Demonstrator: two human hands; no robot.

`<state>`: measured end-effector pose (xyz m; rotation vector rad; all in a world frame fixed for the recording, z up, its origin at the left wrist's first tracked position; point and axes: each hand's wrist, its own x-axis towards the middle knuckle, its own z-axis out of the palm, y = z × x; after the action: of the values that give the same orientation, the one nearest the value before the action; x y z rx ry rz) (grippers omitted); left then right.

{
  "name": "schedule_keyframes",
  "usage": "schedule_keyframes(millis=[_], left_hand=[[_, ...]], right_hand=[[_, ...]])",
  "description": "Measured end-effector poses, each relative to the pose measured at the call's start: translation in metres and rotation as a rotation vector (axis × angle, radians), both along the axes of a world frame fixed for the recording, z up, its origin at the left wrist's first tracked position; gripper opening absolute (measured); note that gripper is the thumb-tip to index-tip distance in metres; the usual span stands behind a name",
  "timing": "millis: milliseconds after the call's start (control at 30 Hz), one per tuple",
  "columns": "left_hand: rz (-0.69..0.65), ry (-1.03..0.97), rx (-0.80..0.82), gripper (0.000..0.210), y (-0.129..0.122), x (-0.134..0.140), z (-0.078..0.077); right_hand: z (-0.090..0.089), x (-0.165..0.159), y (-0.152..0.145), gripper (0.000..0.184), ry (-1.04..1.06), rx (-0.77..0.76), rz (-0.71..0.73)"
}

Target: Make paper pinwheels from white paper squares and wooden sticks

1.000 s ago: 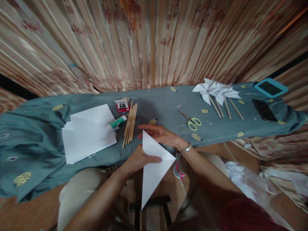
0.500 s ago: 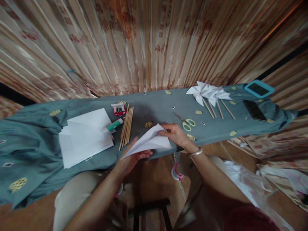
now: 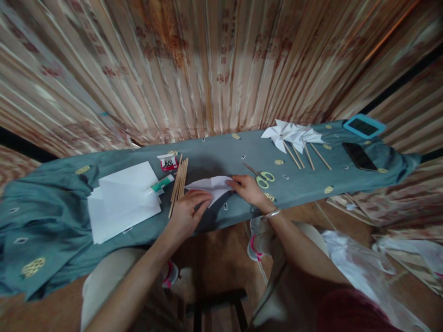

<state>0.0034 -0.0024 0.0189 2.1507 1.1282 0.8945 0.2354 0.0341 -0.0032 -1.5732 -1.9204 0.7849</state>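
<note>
A creased sheet of white paper (image 3: 215, 185) is held between my two hands, just above the cloth-covered table. My left hand (image 3: 188, 210) grips its lower left edge with thumb and fingers. At the paper's right corner, my right hand (image 3: 247, 188) pinches it, a bracelet on that wrist. Just left of the paper lies a bundle of wooden sticks (image 3: 179, 182). Scissors with green handles (image 3: 265, 179) rest beyond my right hand. Farther left are a stack of white paper (image 3: 128, 203) and a green-and-white tube (image 3: 162, 183) on its edge.
A small red box (image 3: 168, 162) holding small metal pieces stands behind the sticks. Several white paper pinwheels (image 3: 292, 134) on sticks lie at the back right. Past them are a dark phone (image 3: 359, 157) and a blue-framed device (image 3: 364, 126). A curtain (image 3: 207, 69) hangs behind the table (image 3: 221, 154).
My left hand has turned from beneath the paper to grip its lower left edge from above. The paper has swung flatter and shifted slightly away from me. The view has shifted a little.
</note>
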Motion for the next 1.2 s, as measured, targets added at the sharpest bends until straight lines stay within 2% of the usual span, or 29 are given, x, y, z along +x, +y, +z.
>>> schedule_keyframes(millis=[133,267,533,667,733,867,1033,1133,1200], left_hand=[[0.001,0.245,0.006,0.028,0.008,0.007,-0.018],[-0.023,0.383,0.050,0.035,0.009,0.008,-0.023],[-0.078,0.321,0.016,0.034,0.013,0.019,-0.019],[-0.096,0.321,0.092,0.030,0.018,0.020,-0.023],[-0.096,0.354,0.133,0.033,0.020,0.020,-0.027],[-0.093,0.454,0.131,0.044,0.022,0.022,-0.036],[-0.084,0.519,0.145,0.042,0.018,0.025,-0.040],[-0.082,0.531,0.163,0.043,0.017,0.026,-0.041],[-0.084,0.534,0.170,0.043,0.017,0.025,-0.042]], right_hand=[[-0.007,0.000,0.011,0.044,0.002,-0.009,-0.089],[-0.012,-0.001,0.020,0.043,-0.012,-0.024,-0.169],[-0.006,0.006,0.027,0.046,0.006,-0.181,-0.057],[0.000,0.014,0.026,0.045,-0.007,-0.264,0.020],[0.003,0.016,0.026,0.042,-0.056,-0.217,-0.010],[0.005,0.017,0.026,0.019,-0.153,-0.015,-0.123],[-0.002,0.016,0.020,0.042,-0.301,0.186,-0.111],[-0.007,0.009,0.010,0.036,-0.448,0.367,-0.053],[-0.011,0.002,0.001,0.030,-0.507,0.427,0.028]])
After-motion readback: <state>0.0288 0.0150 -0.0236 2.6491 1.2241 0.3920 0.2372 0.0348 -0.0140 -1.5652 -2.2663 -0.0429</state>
